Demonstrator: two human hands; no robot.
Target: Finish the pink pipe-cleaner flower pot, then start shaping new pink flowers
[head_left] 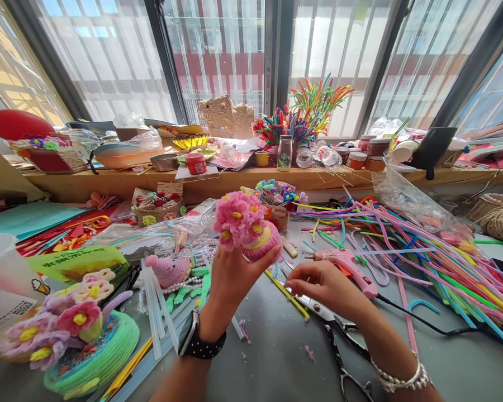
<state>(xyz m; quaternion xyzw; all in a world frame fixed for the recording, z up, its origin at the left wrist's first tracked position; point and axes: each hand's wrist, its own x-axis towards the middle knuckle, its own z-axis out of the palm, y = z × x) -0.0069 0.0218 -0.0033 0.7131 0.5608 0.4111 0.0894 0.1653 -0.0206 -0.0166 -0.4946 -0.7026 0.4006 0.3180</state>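
While the left hand (pixel 231 273) has the pink flowers (pixel 238 218) in its grip, the right hand (pixel 329 287), loosely open, could knock the glue gun (pixel 362 276) if it drifts sideways.

The pink pipe-cleaner flower ornament (pixel 240 215) carries a crowded cluster of fluffy pink blooms (pixel 230 209), several showing bright yellow centres, set against a rounded, ribbed pink base (pixel 270 240) with a pale yellow band. It is tilted, blooms to the upper left and base to the lower right, gripped in the left hand (pixel 235 276) and raised above the grey tabletop (pixel 272 363), the base's underside partly hidden by that hand
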